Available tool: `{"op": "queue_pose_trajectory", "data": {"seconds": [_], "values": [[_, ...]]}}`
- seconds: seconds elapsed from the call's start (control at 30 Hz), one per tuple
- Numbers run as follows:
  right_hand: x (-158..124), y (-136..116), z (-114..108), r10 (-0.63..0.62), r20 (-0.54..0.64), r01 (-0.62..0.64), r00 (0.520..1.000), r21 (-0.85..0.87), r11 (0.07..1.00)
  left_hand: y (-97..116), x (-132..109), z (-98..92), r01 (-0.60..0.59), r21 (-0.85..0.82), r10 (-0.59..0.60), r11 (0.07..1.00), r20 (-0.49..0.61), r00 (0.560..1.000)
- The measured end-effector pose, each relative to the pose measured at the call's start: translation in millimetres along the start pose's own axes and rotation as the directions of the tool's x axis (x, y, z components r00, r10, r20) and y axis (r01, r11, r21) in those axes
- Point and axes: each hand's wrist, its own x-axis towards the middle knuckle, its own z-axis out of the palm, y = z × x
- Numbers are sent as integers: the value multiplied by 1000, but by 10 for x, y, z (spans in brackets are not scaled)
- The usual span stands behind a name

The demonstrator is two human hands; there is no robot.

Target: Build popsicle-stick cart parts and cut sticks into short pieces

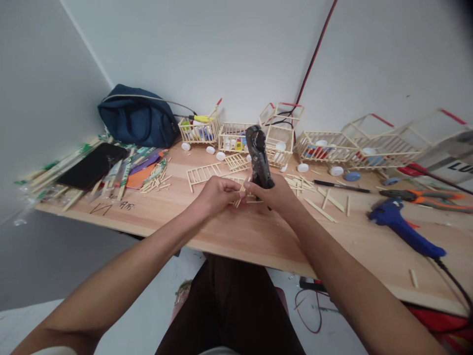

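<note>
Near the table's front edge, my left hand [220,191] is closed in a pinch on a small piece made of thin wooden sticks [241,194]. Right beside it, my right hand [274,191] is closed around the lower part of a black hand tool [259,155] with a rounded head, which points up. Its exact kind is unclear. My right thumb reaches to the stick piece, so both hands meet there. Behind my hands lie a ladder-like stick frame [204,173] and a smaller slatted panel [236,161]. Loose cut sticks [300,183] lie to the right.
Along the wall stand several miniature stick carts [199,130] with white wheels. A blue bag [138,118], a black phone [92,166] and packed sticks occupy the left. A pen [342,186], orange-handled pliers [424,197] and a corded blue glue gun [404,227] lie right.
</note>
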Motion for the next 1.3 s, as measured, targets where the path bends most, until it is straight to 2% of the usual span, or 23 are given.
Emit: {"op": "queue_pose_trajectory", "data": {"seconds": [0.17, 0.27, 0.47, 0.7, 0.9, 1.13, 1.3], "values": [[-47, -13, 93, -9, -18, 10, 1000, 47, 999, 4, -93, 0, 36, -65, -39, 997, -55, 998], [-90, -57, 164, -33, -48, 33, 998, 5, 999, -32, -145, 1, 47, -125, -58, 991, -90, 994], [-137, -124, 247, -59, -56, 60, 997, 25, 998, -71, -218, -12, 40, -145, -56, 989, -106, 993], [-165, -112, 268, -57, -72, 61, 996, 63, 996, -135, -219, 44, 29, -234, -55, 972, -104, 993], [-175, -141, 254, -37, -38, 38, 999, 32, 999, -183, -220, 92, 9, -228, -45, 974, -151, 988], [-219, -287, 298, -19, -46, 21, 999, 45, 999, -175, -324, 56, -3, -348, -40, 938, -116, 992], [-244, -445, 435, -1, -10, 2, 1000, 117, 993, -196, -481, -16, -8, -475, -50, 880, -110, 993]]}}
